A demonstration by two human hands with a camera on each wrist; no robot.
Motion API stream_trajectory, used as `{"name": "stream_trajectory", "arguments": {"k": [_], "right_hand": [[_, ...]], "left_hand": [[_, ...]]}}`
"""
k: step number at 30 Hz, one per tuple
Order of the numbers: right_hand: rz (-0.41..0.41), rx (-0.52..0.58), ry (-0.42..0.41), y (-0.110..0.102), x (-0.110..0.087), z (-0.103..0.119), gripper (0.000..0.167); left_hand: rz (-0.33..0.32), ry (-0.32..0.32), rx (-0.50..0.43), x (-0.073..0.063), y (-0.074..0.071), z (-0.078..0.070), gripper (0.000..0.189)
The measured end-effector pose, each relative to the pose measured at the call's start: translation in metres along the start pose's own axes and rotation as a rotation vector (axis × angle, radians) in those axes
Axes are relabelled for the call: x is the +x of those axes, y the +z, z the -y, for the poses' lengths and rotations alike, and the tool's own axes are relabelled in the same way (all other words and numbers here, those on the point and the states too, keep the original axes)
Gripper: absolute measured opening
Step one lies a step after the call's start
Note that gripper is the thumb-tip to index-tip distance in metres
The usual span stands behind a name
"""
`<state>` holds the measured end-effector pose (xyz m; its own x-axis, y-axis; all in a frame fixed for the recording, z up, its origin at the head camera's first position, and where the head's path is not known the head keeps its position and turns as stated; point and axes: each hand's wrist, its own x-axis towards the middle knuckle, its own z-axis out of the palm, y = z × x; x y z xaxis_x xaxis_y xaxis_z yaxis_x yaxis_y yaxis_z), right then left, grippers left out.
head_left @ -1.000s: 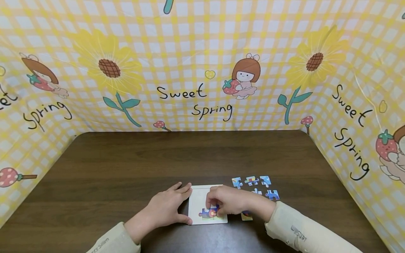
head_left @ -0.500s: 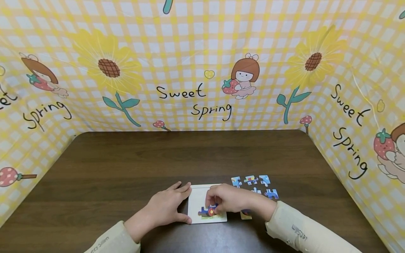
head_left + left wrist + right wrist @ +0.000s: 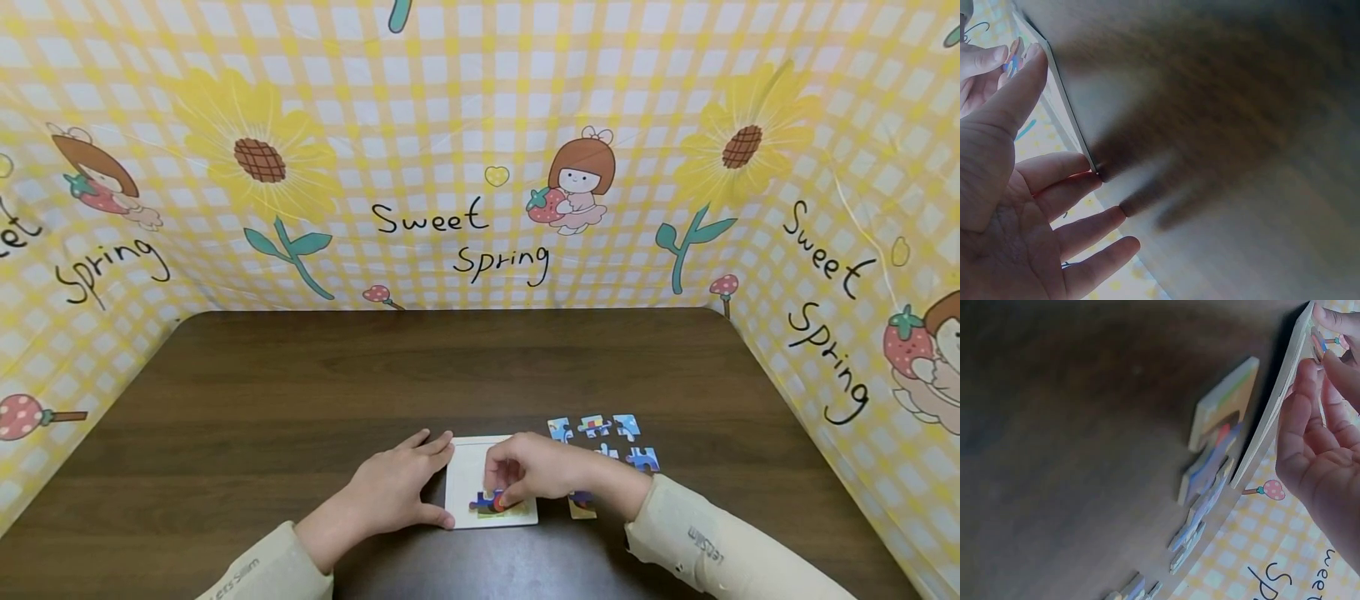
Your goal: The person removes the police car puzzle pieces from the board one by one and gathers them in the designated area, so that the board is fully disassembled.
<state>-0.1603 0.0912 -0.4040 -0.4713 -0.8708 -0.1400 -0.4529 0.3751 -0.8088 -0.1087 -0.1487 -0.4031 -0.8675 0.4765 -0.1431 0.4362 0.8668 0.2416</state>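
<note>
A shallow white puzzle tray (image 3: 462, 468) lies near the front of the table. My left hand (image 3: 392, 493) braces its left side, fingertips at the far corner and thumb at the near one. Over the tray's lower part, my right hand (image 3: 534, 468) pinches a puzzle piece (image 3: 1317, 344) between thumb and fingers; in the right wrist view it stands tilted, with a blue edge. Blue-and-red puzzle artwork (image 3: 480, 507) shows in the tray just below the fingertips, partly covered by them. The left palm (image 3: 1016, 237) faces the wrist camera with straight, spread fingers.
Several loose puzzle pieces lie right of the tray, among them a blue one (image 3: 643, 458) and a dark-and-yellow one (image 3: 582, 507) partly under the right wrist. A yellow checked cloth (image 3: 450, 150) walls the brown table (image 3: 337, 367) at the back and sides.
My right hand has shifted slightly left over the tray, its fingertips now covering more of the red part of the picture. The left hand stays at the tray's edge.
</note>
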Motion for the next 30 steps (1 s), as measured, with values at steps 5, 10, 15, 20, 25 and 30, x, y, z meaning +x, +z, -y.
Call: {"name": "stream_trajectory", "arguments": {"k": [5, 10, 15, 20, 25, 30], "right_hand": [[0.005, 0.023, -0.005, 0.001, 0.001, 0.002, 0.009], [0.000, 0.026, 0.002, 0.001, 0.001, 0.002, 0.009], [-0.011, 0.042, -0.009, 0.000, 0.001, -0.001, 0.008], [-0.016, 0.096, -0.024, -0.002, -0.003, -0.003, 0.007], [-0.038, 0.079, -0.020, -0.008, -0.008, -0.003, 0.007], [-0.055, 0.092, -0.019, -0.013, -0.012, -0.003, 0.006]], "left_hand": [[-0.006, 0.001, -0.002, 0.000, 0.000, 0.000, 0.094], [-0.004, 0.002, -0.008, -0.001, 0.000, -0.001, 0.094], [-0.007, 0.000, -0.008, -0.001, 0.000, -0.001, 0.094], [-0.001, -0.001, -0.012, -0.001, 0.001, -0.001, 0.094], [0.002, -0.003, 0.001, 0.000, 0.000, -0.001, 0.094], [-0.003, 0.001, 0.011, 0.000, 0.000, -0.001, 0.094]]}}
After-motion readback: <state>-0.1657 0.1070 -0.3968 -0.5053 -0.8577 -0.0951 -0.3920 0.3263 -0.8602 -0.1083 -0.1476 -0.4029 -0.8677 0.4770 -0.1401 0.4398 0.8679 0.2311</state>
